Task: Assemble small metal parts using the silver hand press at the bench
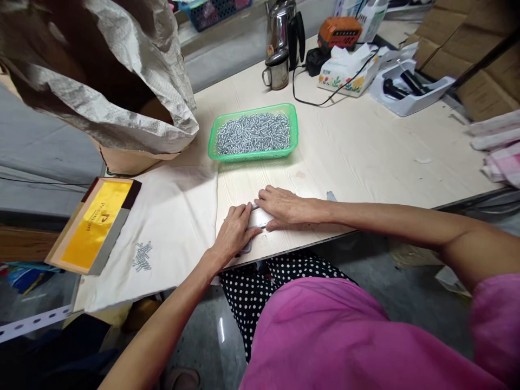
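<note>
pressing down, left hand (233,232) and right hand (284,206) rest flat, unclenched, on a pale strip (259,218). screws (252,132) fill a tray (252,155) beyond.

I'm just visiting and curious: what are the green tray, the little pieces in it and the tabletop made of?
Green tray: looks like moulded plastic, glossy, slightly see-through, with slotted walls.
Little pieces: probably metal, silvery and glinting; too small to tell their kind.
Tabletop: pale printed wood grain, smooth with faint sheen, likely laminate over board.
</note>
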The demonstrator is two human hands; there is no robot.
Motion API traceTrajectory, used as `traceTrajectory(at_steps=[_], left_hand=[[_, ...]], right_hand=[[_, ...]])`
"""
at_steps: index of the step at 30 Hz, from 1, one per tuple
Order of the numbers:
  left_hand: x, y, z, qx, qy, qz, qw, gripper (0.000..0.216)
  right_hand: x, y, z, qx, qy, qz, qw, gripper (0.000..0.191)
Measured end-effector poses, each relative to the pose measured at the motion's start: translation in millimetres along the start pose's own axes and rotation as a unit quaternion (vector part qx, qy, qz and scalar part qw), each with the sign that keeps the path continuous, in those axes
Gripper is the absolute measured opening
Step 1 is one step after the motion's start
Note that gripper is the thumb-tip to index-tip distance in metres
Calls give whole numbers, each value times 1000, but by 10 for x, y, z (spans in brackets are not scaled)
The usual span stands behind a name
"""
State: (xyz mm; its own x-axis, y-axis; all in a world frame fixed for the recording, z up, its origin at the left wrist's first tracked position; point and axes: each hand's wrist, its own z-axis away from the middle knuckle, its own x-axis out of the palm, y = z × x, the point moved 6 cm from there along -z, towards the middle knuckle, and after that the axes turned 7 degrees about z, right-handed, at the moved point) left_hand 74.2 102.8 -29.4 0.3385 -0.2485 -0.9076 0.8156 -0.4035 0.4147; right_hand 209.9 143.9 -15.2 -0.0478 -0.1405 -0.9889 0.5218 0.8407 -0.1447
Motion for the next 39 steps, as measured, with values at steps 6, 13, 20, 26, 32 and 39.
traceTrajectory(at_steps=[6, 13, 20, 26, 32, 39], left_hand=[[46, 90, 36, -3, 18, -11, 1000, 30], [72, 59, 16, -33, 49, -2, 998, 27], [317, 402, 339, -27, 164, -12, 986, 51], [546, 650, 469, -14, 138, 14, 990, 55], [542, 608, 433, -7, 152, 34, 988, 58], [538, 853, 687, 60, 163, 42, 984, 37]], right_hand=[[155, -76, 32, -2, 4, -10, 1000, 16], [190, -20, 6, 1, 25, -19, 1000, 16], [18, 313, -154, -51, 11, -69, 996, 51], [34, 384, -442, 12, 5, -1, 1000, 17], [-178, -78, -662, -49, 36, 67, 996, 17], [50, -1021, -559, -340, 11, 49, 939, 11]])
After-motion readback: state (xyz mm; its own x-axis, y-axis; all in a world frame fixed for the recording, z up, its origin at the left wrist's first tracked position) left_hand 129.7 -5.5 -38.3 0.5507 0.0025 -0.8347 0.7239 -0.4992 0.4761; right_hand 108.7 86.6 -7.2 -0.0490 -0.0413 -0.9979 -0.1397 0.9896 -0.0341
